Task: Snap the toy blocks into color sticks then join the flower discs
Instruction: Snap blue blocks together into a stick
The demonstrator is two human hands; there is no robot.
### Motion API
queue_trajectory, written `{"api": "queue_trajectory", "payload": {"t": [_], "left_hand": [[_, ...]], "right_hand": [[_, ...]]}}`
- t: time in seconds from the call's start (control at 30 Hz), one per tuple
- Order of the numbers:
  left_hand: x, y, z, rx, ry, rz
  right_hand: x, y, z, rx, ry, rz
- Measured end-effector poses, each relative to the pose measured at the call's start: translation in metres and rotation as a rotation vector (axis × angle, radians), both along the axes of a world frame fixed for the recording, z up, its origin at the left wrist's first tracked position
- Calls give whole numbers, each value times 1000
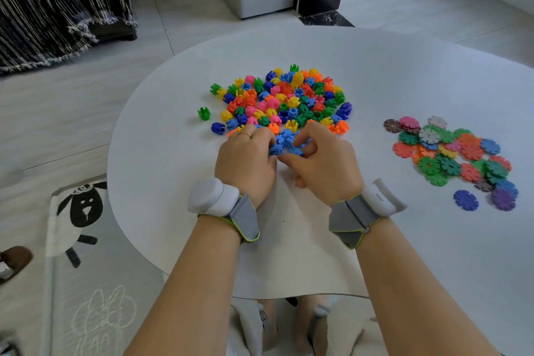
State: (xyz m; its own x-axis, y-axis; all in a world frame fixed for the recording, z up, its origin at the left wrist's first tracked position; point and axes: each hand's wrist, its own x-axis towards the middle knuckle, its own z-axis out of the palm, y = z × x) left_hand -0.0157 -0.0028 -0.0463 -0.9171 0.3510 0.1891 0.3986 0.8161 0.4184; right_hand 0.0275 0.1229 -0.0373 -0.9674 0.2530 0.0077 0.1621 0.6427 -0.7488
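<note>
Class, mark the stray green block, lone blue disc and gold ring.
stray green block (204, 113), head view, its top.
lone blue disc (465, 200), head view, its centre.
gold ring (245, 134), head view, band over finger.

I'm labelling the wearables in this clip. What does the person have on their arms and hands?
The left forearm and right forearm are bare, with no sleeves. The left hand wears a thin gold ring. Each wrist has a grey fabric strap edged in yellow-green with a rounded white device on it: left strap, left device, right strap, right device. No ring shows on the right hand.
</note>
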Motion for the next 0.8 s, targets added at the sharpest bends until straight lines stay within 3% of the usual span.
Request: {"api": "queue_trajectory", "payload": {"t": [0.2, 0.47, 0.8], "left_hand": [[-3, -2, 5, 205, 82, -51], [2, -3, 9, 439, -74, -49], [1, -5, 11, 487, -101, -66]], "right_hand": [[4, 1, 3, -100, -46, 9], [4, -4, 11, -725, 106, -202], [0, -9, 12, -865, 81, -249]]}}
